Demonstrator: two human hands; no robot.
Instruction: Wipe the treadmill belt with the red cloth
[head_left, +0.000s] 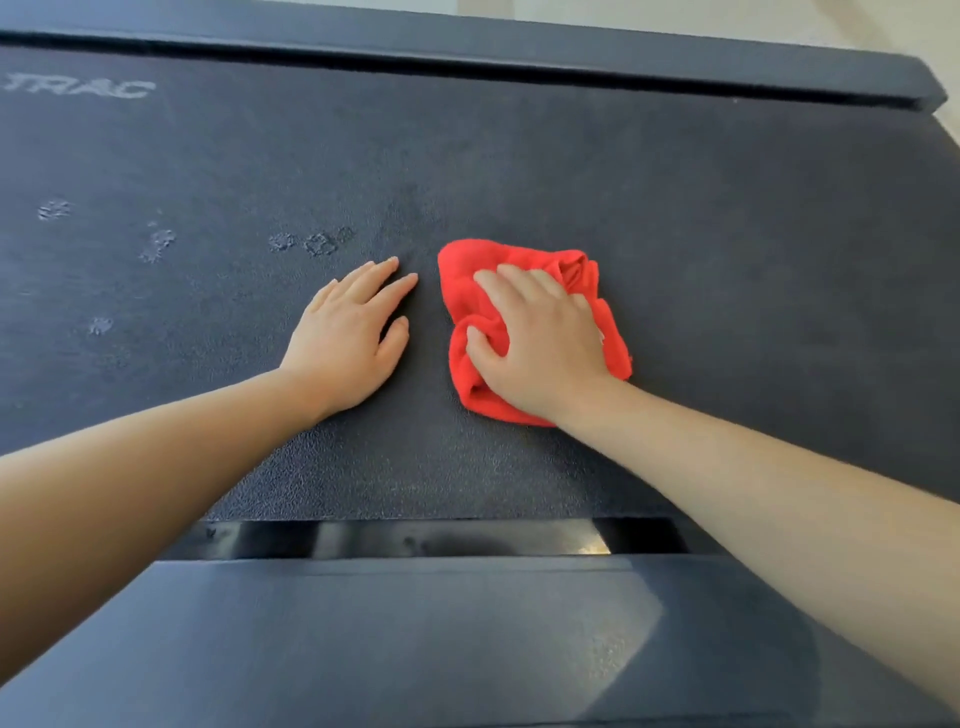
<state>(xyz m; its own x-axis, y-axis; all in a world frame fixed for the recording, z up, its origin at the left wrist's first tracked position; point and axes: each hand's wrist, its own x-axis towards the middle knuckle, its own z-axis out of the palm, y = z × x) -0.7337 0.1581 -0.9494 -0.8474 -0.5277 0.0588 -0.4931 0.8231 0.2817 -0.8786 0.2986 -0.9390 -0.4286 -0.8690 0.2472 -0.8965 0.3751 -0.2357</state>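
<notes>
The dark treadmill belt (675, 208) fills most of your view, running left to right between two side rails. The near rail (415, 649) lies across the bottom, and the far rail (467, 47) borders the belt's far edge. Both your forearms reach forward over the near rail and onto the belt, the left one (130, 478) coming in from the lower left and the right one (779, 493) from the lower right.

Your left hand (345, 338) lies palm down on the middle of the belt, fingers straight and slightly spread, holding nothing. Your right hand (540, 348) sits just beside it, palm down on the red cloth (457, 270), fingers laid across the top and the thumb curled into a bunched fold, so the cloth is gripped and pressed flat against the belt.

The cloth is crumpled, near the belt's middle, well apart from both edges.

Pale dusty smudges (322, 243) dot the belt left of your hands. Faint lettering (83, 87) shows at the far left corner.
</notes>
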